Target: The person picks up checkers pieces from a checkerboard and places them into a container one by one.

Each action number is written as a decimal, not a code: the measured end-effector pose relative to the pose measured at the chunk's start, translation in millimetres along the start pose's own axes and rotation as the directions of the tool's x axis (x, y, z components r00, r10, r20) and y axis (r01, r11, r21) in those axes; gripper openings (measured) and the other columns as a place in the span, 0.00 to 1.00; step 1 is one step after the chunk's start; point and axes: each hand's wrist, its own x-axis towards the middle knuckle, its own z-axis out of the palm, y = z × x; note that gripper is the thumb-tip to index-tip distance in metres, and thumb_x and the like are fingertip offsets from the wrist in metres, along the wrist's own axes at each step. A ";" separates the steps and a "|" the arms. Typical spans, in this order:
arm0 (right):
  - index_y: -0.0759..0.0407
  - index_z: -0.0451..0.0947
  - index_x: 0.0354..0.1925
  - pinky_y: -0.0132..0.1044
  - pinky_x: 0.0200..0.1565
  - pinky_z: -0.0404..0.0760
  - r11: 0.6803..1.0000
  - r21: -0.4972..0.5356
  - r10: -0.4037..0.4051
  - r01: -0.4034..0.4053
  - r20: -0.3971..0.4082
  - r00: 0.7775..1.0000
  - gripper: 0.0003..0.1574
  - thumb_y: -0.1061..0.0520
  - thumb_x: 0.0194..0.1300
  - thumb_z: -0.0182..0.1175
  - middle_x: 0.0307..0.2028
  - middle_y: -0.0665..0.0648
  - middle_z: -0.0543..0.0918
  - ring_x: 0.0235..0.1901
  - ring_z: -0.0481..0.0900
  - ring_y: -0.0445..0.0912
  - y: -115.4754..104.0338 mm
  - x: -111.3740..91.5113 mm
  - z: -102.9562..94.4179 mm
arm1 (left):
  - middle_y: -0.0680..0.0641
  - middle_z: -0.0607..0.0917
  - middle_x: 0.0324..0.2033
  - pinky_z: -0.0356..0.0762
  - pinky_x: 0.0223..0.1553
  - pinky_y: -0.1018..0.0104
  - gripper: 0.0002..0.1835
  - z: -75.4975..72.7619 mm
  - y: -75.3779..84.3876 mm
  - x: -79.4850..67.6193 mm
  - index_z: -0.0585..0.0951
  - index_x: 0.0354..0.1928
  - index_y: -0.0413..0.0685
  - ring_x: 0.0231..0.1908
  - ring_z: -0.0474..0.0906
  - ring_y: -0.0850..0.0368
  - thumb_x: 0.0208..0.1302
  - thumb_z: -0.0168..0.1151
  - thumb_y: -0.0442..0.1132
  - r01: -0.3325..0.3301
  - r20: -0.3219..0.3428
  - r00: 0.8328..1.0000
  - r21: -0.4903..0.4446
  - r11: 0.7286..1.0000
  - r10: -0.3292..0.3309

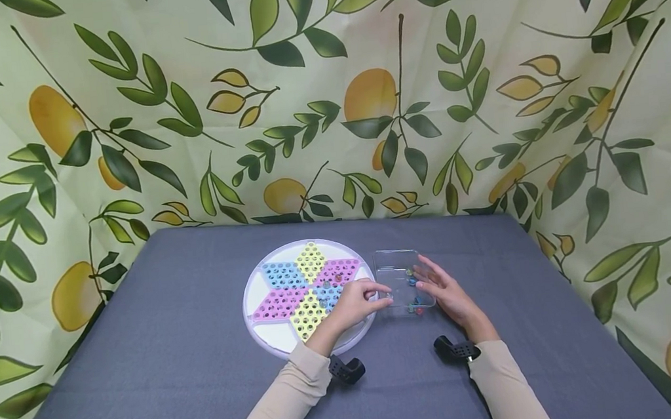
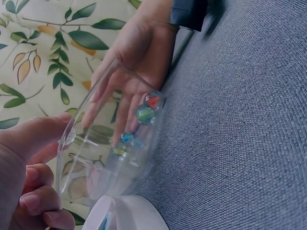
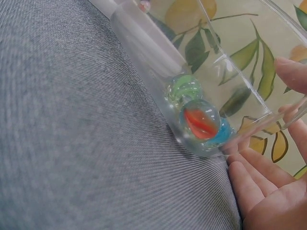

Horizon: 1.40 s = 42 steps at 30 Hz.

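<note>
My left hand [image 1: 357, 302] reaches over the near left side of a clear plastic box [image 1: 395, 254]. Between its thumb and index finger it pinches a clear marble [image 2: 70, 136] beside the box's rim. My right hand [image 1: 451, 296] rests against the box's right side, its fingers extended along the wall and its thumb over the rim. Inside the box lie several glass marbles, among them a red-streaked marble [image 3: 200, 120] and a green-swirled marble [image 3: 184, 88]. Left of the box sits a round white Chinese checkers board [image 1: 268, 330] with a coloured star.
A few marbles, one of them a reddish marble [image 1: 338, 277], sit in the board's holes. Grey cloth covers the table [image 1: 173, 327]. Leaf-and-fruit patterned fabric [image 1: 318, 138] hangs behind the table and at its sides. Each wrist wears a black band [image 1: 346, 370].
</note>
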 end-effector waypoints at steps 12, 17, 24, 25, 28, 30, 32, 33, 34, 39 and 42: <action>0.53 0.40 0.76 0.60 0.74 0.44 1.000 0.005 0.002 -0.002 -0.006 1.000 0.46 0.58 0.70 0.53 0.75 0.69 0.48 0.76 0.46 0.63 -1.0 -0.2 0.1 | 0.55 0.63 0.18 0.56 0.24 0.79 0.16 -2.1 2.5 -0.7 0.84 0.47 0.36 0.20 0.56 0.69 0.59 0.66 0.37 0.001 0.018 1.000 -0.011 1.000 -0.001; 0.54 0.39 0.76 0.61 0.74 0.44 1.000 0.009 -0.013 0.013 0.000 1.000 0.46 0.59 0.70 0.53 0.75 0.69 0.48 0.75 0.46 0.63 -0.7 0.3 -0.8 | 0.55 0.61 0.17 0.56 0.23 0.78 0.16 -9.0 5.7 -2.1 0.84 0.47 0.36 0.20 0.55 0.68 0.59 0.66 0.38 -0.013 0.003 1.000 -0.025 1.000 0.013; 0.55 0.39 0.76 0.60 0.73 0.44 1.000 0.009 -0.026 0.026 0.005 1.000 0.46 0.59 0.71 0.53 0.75 0.70 0.48 0.75 0.47 0.62 0.0 0.5 -2.9 | 0.55 0.59 0.16 0.54 0.22 0.78 0.17 -19.8 6.2 -5.8 0.84 0.48 0.37 0.19 0.53 0.67 0.59 0.67 0.38 0.001 -0.008 1.000 -0.043 0.999 -0.001; 0.55 0.39 0.76 0.60 0.73 0.45 1.000 0.007 -0.026 0.026 0.007 1.000 0.46 0.59 0.71 0.53 0.75 0.69 0.48 0.75 0.47 0.62 -0.2 0.4 -2.9 | 0.55 0.59 0.16 0.54 0.22 0.78 0.17 -21.1 5.8 -6.5 0.84 0.48 0.37 0.19 0.53 0.67 0.59 0.67 0.38 0.003 -0.008 1.000 -0.042 0.999 -0.003; 0.56 0.39 0.76 0.57 0.73 0.47 1.000 0.001 -0.027 0.027 0.012 1.000 0.46 0.59 0.71 0.53 0.75 0.69 0.49 0.75 0.47 0.62 -0.7 0.3 -2.6 | 0.56 0.59 0.16 0.54 0.22 0.78 0.16 -25.1 4.1 -8.6 0.84 0.48 0.38 0.19 0.52 0.68 0.59 0.67 0.38 0.007 -0.016 1.000 -0.032 0.999 -0.008; 0.56 0.39 0.76 0.55 0.73 0.49 1.000 -0.009 -0.024 0.024 0.013 1.000 0.46 0.59 0.71 0.53 0.75 0.69 0.49 0.75 0.48 0.61 -0.8 0.2 -2.4 | 0.56 0.59 0.15 0.54 0.23 0.78 0.16 -27.9 2.7 -10.0 0.84 0.48 0.39 0.19 0.52 0.69 0.59 0.67 0.38 0.006 -0.028 1.000 -0.022 1.000 -0.007; 0.55 0.39 0.76 0.54 0.72 0.49 1.000 -0.016 -0.020 0.020 0.012 1.000 0.46 0.58 0.71 0.53 0.75 0.68 0.49 0.75 0.48 0.61 -0.6 0.2 -2.3 | 0.56 0.59 0.16 0.55 0.23 0.78 0.15 -30.8 1.5 -11.5 0.85 0.47 0.40 0.19 0.53 0.69 0.59 0.67 0.38 0.010 -0.041 0.999 -0.017 1.000 -0.010; 0.55 0.39 0.76 0.54 0.72 0.49 1.000 -0.017 -0.019 0.019 0.012 1.000 0.46 0.58 0.71 0.53 0.75 0.68 0.49 0.75 0.48 0.61 -0.5 0.2 -2.3 | 0.56 0.59 0.16 0.55 0.24 0.77 0.15 -32.3 1.2 -12.4 0.85 0.47 0.40 0.20 0.53 0.68 0.59 0.66 0.38 0.009 -0.046 0.999 -0.017 1.000 -0.009; 0.55 0.39 0.76 0.54 0.72 0.49 1.000 -0.014 -0.020 0.020 0.013 1.000 0.46 0.58 0.71 0.53 0.75 0.68 0.49 0.75 0.48 0.61 -0.5 0.1 -2.2 | 0.56 0.60 0.16 0.56 0.24 0.77 0.15 -33.9 0.6 -13.3 0.85 0.47 0.40 0.20 0.54 0.68 0.59 0.66 0.38 0.015 -0.051 0.999 -0.018 1.000 -0.016; 0.56 0.38 0.76 0.60 0.73 0.43 1.000 0.016 -0.026 0.026 0.023 0.999 0.46 0.59 0.71 0.53 0.75 0.70 0.47 0.75 0.46 0.63 -0.5 -0.2 -1.6 | 0.56 0.61 0.17 0.57 0.25 0.77 0.15 -41.4 -2.8 -17.6 0.85 0.47 0.40 0.21 0.55 0.67 0.58 0.67 0.38 0.067 -0.062 0.996 -0.029 0.997 -0.069; 0.56 0.38 0.76 0.60 0.73 0.43 1.000 0.015 -0.024 0.024 0.023 0.999 0.47 0.58 0.71 0.53 0.75 0.69 0.47 0.75 0.46 0.63 -0.4 -0.3 -1.8 | 0.56 0.61 0.16 0.58 0.25 0.77 0.15 -45.5 -6.0 -20.0 0.85 0.46 0.42 0.20 0.55 0.67 0.58 0.67 0.39 0.086 -0.068 0.994 -0.014 0.996 -0.087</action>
